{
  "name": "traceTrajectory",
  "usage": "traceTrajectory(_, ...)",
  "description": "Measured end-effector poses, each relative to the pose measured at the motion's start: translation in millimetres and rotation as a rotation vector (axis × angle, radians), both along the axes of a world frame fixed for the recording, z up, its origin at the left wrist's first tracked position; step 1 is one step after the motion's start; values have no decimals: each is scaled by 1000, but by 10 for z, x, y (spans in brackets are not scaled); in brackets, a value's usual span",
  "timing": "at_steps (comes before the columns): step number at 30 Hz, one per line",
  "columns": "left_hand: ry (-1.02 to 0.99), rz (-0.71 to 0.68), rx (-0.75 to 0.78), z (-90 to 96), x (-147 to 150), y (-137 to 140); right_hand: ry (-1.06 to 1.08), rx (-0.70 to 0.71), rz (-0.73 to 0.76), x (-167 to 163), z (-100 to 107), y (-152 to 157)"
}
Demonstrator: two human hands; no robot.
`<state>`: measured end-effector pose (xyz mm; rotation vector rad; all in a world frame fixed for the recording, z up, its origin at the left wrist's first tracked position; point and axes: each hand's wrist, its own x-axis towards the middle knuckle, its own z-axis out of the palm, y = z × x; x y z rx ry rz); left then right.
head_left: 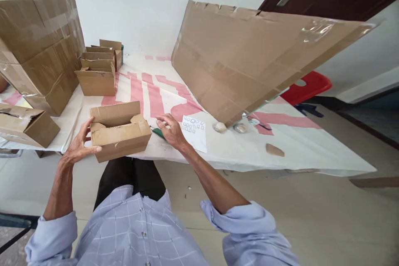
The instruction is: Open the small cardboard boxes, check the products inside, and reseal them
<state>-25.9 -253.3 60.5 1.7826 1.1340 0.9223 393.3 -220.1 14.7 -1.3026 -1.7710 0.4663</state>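
Observation:
An open cardboard box [121, 135] sits near the table's front edge with its flaps standing up. My left hand [79, 141] grips its left end, thumb along the front and fingers at the back corner. Right of the box, my right hand [171, 131] hovers low over a slim green-handled tool [158, 132], fingers loosely bent and partly spread. The tool's exact kind is hidden by the hand. Beside that hand lies a white paper sheet [195, 133] with several small drawn shapes.
Several open small boxes [96, 83] stand behind on the left, beside a large taped carton stack [46, 45]. Another box [29, 126] lies at far left. A big cardboard panel [243, 58] leans at right, near tape rolls [220, 127], scissors [264, 126] and a red stool [308, 87].

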Motion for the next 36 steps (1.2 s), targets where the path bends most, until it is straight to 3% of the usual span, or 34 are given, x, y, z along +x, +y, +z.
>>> traceTrajectory(5, 1, -5, -16, -12, -19, 1, -116, 110, 215, -352, 415, -14)
traceTrajectory(8, -4, -7, -26, -17, -26, -1, -167, 111, 259, -465, 511, -63)
traceTrajectory(15, -82, -26, -44, 3, -22, -14, -48, 163, 299, -445, 667, -301)
traceTrajectory(19, -162, -41, -42, -33, -42, -10, -135, 391, 377, -409, 670, -515)
traceTrajectory(24, -87, -53, -73, 25, 0, -57, -440, 583, 304, -394, 466, -793)
traceTrajectory(29, 105, 14, -34, 142, 91, -117, -492, 472, 315, -436, 368, -837)
traceTrajectory(36, 139, -5, -2, 193, 95, -121, -392, 129, 398, -554, 652, -510)
